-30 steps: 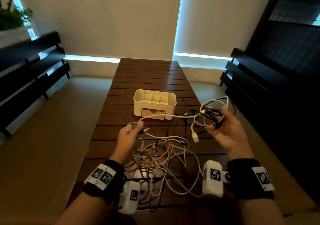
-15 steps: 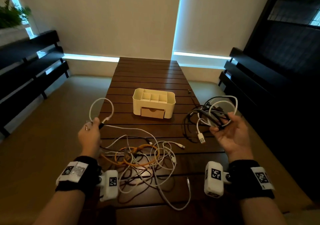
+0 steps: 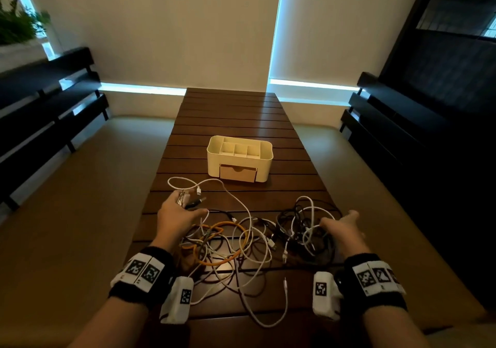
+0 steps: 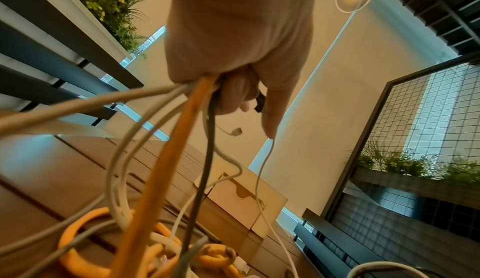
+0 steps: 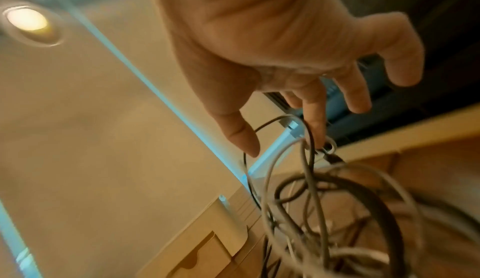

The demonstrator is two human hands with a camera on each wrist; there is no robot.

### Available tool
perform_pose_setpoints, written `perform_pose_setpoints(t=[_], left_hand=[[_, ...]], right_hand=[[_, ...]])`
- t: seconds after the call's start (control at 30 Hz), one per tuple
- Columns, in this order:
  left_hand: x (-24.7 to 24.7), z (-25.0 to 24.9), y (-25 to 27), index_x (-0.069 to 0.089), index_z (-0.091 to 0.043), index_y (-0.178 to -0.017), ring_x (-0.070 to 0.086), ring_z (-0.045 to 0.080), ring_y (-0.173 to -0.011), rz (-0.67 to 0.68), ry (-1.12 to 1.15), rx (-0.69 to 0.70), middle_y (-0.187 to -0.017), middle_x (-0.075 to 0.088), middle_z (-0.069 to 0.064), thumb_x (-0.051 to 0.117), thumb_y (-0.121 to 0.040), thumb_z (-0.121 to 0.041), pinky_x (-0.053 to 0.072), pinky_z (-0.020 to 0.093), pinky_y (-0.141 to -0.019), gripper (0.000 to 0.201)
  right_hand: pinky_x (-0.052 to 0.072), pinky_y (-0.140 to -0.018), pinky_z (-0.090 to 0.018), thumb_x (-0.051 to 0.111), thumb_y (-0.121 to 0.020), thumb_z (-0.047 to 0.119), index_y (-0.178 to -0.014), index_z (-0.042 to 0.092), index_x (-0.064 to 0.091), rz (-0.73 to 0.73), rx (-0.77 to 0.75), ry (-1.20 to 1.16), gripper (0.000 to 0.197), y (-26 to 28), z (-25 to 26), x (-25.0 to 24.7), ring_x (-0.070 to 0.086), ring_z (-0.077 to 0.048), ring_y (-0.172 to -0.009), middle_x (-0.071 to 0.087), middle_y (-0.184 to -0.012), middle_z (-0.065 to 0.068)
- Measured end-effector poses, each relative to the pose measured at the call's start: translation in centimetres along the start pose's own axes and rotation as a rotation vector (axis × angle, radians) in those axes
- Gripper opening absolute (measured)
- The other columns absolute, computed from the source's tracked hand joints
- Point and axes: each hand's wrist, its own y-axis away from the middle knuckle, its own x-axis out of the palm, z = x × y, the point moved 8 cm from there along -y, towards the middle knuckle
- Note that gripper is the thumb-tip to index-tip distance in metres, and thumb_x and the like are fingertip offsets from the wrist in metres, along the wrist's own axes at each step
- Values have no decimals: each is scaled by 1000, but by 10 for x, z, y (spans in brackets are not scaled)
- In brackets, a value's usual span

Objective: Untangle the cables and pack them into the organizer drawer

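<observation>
A cream organizer [image 3: 239, 157] stands mid-table, its tan drawer [image 3: 238, 173] closed. In front of it sprawls a tangle of cables [image 3: 241, 243], white, dark and one orange cable [image 3: 214, 263]. My left hand [image 3: 179, 209] grips a handful of cable ends at the tangle's left edge; in the left wrist view the fist [image 4: 233, 61] is closed round white, orange [image 4: 168, 180] and dark strands. My right hand [image 3: 338, 228] hovers with fingers spread over a black-and-white bundle [image 3: 303, 227] lying on the table; in the right wrist view its fingertips [image 5: 314, 122] just touch a loop.
The slatted wooden table [image 3: 230, 116] runs away from me. Dark benches stand along the left [image 3: 40, 106] and the right [image 3: 389, 122]. A plant [image 3: 16, 25] sits at the far left. A white cable loop [image 3: 182, 180] lies left of the drawer.
My left hand swung back in from the left and down toward the table, still gripping cable ends. My right hand lowered its bundle onto the table, turned palm down and let go.
</observation>
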Motion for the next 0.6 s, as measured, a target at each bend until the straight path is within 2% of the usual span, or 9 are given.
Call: perform_pose_setpoints(t=[0.07,0.13,0.2,0.27,0.33,0.37,0.47,0.53,0.6], left_hand=[[0,-7,2,58,-19,-96,58,21,-91,-23,-93,35,-95,62,1,73,-78,-10,47,33,-77,26],[2,-13,5,56,-14,-96,55,24,-88,-12,-198,58,-89,57,3,65,-84,-8,39,29,-69,16],[6,-16,9,55,-12,-84,54,27,-83,27,-316,71,-81,56,4,62,-87,-13,35,29,-65,7],[7,-16,11,52,-11,-67,54,30,-77,44,-385,65,-69,54,7,58,-91,-19,33,29,-63,26],[6,-17,12,49,-12,-59,52,30,-71,52,-392,44,-64,53,8,55,-93,-24,32,31,-61,37],[8,-17,13,49,-13,-57,50,28,-68,71,-387,28,-62,53,8,55,-93,-26,31,31,-59,39],[12,-14,16,55,-10,-61,48,23,-61,139,-246,-11,-62,55,8,57,-92,-30,33,30,-57,38],[11,-19,19,60,-9,-64,44,18,-54,150,-84,-21,-58,52,5,58,-93,-28,32,27,-54,35],[8,-24,22,61,-7,-66,39,13,-51,139,30,-34,-54,47,0,57,-94,-26,30,24,-49,34]], right_hand=[[26,-106,-53,69,-79,27,-143,23,18,-167,-119,262,81,7,18,-8,20,-38,-135,25,-146,-18],[36,-97,-44,66,-82,22,-135,17,34,-239,-337,333,62,23,44,-3,32,-33,-126,31,-140,-17],[47,-80,-28,60,-85,10,-114,15,53,-134,-651,278,30,42,67,23,51,-22,-103,49,-121,-11],[46,-68,-17,56,-87,4,-99,15,60,121,-808,384,16,54,66,65,57,-16,-86,59,-98,-3],[52,-76,-25,53,-89,9,-100,10,63,325,-799,677,15,55,41,108,61,-21,-92,63,-98,-7],[52,-82,-32,51,-89,10,-103,7,63,355,-760,833,18,51,23,121,61,-25,-99,63,-104,-11],[47,-88,-38,44,-94,11,-111,7,58,239,-760,1083,22,37,-12,139,57,-30,-107,55,-117,-11],[45,-86,-35,41,-96,13,-109,9,60,174,-815,1065,23,35,-14,139,57,-29,-104,56,-114,-10],[45,-78,-32,44,-96,16,-99,7,61,165,-752,779,20,31,-1,123,58,-28,-95,60,-102,-11]])
